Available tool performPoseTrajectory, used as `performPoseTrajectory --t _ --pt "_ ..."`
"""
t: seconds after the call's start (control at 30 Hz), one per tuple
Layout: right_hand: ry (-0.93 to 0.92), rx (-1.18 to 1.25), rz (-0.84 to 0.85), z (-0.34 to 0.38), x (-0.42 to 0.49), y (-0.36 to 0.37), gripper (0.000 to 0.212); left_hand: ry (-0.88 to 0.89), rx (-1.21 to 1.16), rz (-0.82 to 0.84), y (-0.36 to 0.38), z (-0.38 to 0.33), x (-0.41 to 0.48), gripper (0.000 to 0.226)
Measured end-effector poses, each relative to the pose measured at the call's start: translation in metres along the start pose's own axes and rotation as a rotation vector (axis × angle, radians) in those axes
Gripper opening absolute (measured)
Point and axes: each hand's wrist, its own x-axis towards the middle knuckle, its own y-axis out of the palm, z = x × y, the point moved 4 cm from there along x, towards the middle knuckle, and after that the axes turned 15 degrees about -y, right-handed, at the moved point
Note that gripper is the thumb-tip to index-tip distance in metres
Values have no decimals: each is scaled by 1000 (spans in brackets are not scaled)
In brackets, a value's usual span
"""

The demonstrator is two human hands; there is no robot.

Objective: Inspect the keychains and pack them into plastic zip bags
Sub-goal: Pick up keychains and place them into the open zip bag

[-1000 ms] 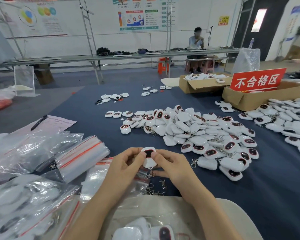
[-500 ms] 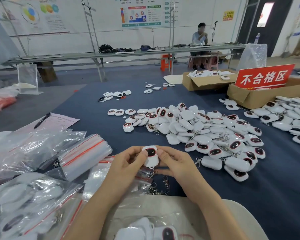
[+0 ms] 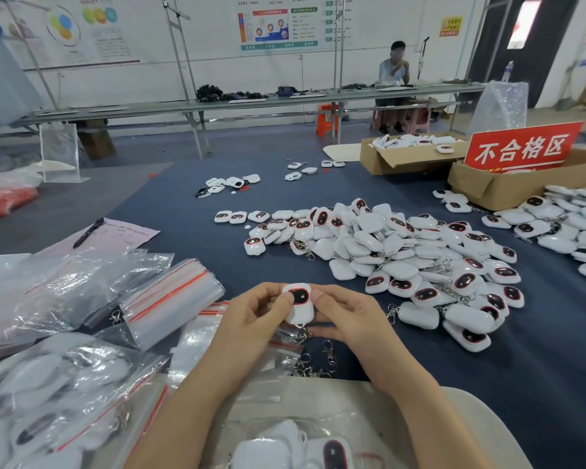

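Head view, near centre: what was being held there?

A single keychain (image 3: pixel 300 304). It was a smooth, glossy white plastic case with rounded corners and a dark oval window ringed in red on its face. A small metal clasp hung from its lower end.

And the grip?

Both hands were closed on it. The left hand (image 3: pixel 251 319) pinched its left edge with thumb and curled fingers. The right hand (image 3: pixel 349 316) pinched the right edge the same way. The case was held upright above the near part of the table (image 3: pixel 170 204), over some crinkled bags.

What lay around it?

To the right and farther off was a loose pile of keychains (image 3: pixel 403 252), the same white pebble shapes. Some lay face up showing dark ovals, others face down and plain, with thin metal chains poking out between them. To the left lay a thick stack of zip bags (image 3: pixel 173 296), clear shiny film with red seal lines, tilted on more loose plastic. Nearest left, filled bags (image 3: pixel 48 384) showed white cases through wrinkled film.

Anything else?

The table wore a matte dark blue cloth. Loose metal clasps (image 3: pixel 329 353) lay just nearer than the hands. Far right stood a brown cardboard box (image 3: pixel 494 187) with a red sign (image 3: pixel 521 147) in white characters rising from it. Far left, a black pen (image 3: pixel 88 231) lay on a pink sheet of paper (image 3: pixel 126 233).
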Motion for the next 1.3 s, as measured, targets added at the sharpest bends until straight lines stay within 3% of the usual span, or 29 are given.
performPoseTrajectory --t 0.27,0.77,1.3 --pt "7 17 -20 3 0 1 21 -14 -54 27 3 -2 -4 25" --pt "15 -79 -53 -1 -1 -1 15 25 38 12 3 -6 -7 15" --pt "-11 -40 -57 0 -2 -3 16 71 116 22 8 -7 -7 24"
